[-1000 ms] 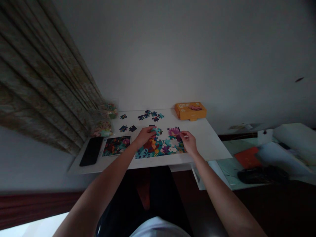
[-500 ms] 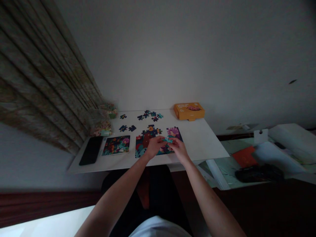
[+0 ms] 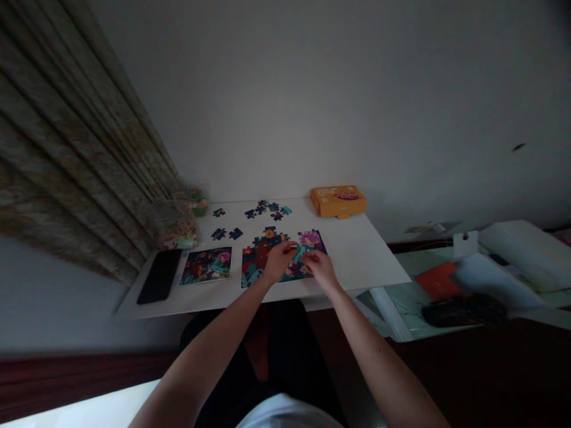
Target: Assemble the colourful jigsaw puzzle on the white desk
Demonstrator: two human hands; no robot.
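Observation:
A partly assembled jigsaw puzzle lies on the white table in front of me. A teal puzzle piece sits between my fingertips over the gap near its middle right. My left hand has its fingers bent at the piece's left side. From the right, my right hand pinches at the edge of the same piece. My fingers partly cover it, and whether it lies flat in the puzzle I cannot tell. The printed picture card lies to the left, showing a similar dark, colourful scene.
Loose puzzle pieces lie scattered at the back, with others nearer the card. A black phone rests at the left edge. Clear bags stand by the curtain. An orange box is at the back right.
The teal piece and both hands have come down toward the puzzle, and my fingertips have shifted slightly around it. The whole view has moved a little.

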